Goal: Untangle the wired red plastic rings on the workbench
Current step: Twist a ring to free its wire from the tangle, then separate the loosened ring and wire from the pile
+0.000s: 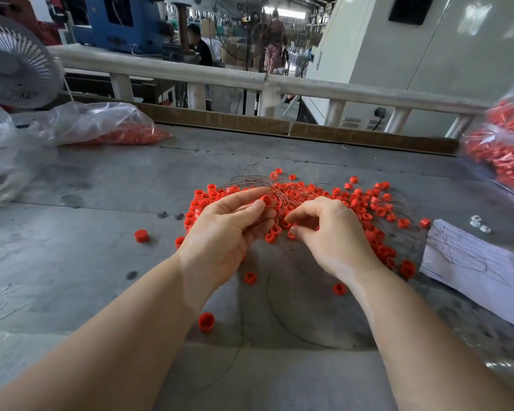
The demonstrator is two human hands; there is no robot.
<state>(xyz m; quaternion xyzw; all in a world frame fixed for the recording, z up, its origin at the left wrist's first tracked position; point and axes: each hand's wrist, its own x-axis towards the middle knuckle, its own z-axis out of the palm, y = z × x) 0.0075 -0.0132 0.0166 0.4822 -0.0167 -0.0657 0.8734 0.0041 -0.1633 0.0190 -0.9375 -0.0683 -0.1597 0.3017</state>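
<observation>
Heap of small red plastic rings strung on thin grey wire [303,200] sits mid grey metal worktop [101,179], spreading right toward a white printed paper sheet [472,268]; wire strands bunch at the far side of the heap. Left hand [226,232] is palm up at the near-left edge of the heap, thumb and forefinger pinching one red ring [266,200], other fingers curled under loose wires. Right hand [330,232] is just beside it, knuckles up, fingertips drawn together over the rings; looks like a pinch on a wire or ring, but what exactly is held is hidden.

Step in hand, by my read: freeing one wired ring from the tangle. To do it well: keep the left pinch steady as anchor, follow that ring's own wire with the right hand, lift crossing strands off, no hard pulling, which probably tightens knots or kinks the wire. Work from the heap's edge.

Loose red rings [141,235] lie scattered near and left. Clear plastic bags of red rings lie far left [101,126] and far right [505,149]. White fan [15,60] stands far left.
</observation>
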